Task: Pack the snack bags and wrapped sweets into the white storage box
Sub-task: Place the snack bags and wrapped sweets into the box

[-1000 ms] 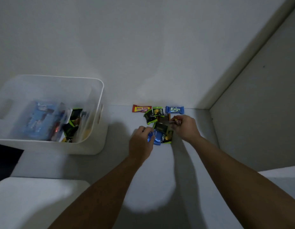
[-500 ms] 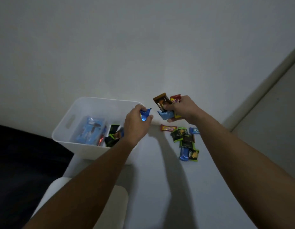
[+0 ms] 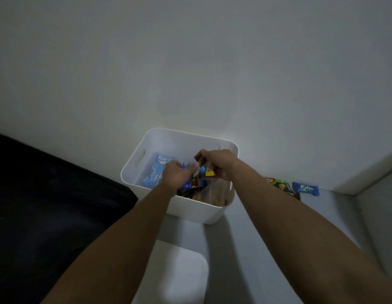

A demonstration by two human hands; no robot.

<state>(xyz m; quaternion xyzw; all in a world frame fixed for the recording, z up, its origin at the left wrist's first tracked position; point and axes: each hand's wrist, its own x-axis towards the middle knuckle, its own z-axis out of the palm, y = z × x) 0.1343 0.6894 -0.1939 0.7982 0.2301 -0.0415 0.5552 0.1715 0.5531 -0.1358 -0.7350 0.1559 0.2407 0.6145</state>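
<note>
The white plastic storage box, rounded at the corners with a slot handle in its left wall, stands on the pale table against the wall, and both hands are over its open top. The left hand is curled around a small shiny blue wrapped sweet, whose tip shows just past the fingers. The right hand is clenched on a brown wrapped sweet that sticks out beyond its fingers, and on a yellow-labelled packet hanging just beneath them. Below the left fingers, inside the box, lies a light blue snack bag; dark wrappers are heaped under both hands. Well to the right of the right hand, still on the table by the wall, lie a green wrapped sweet and, touching it, a blue wrapped sweet printed "Kelpa".
</note>
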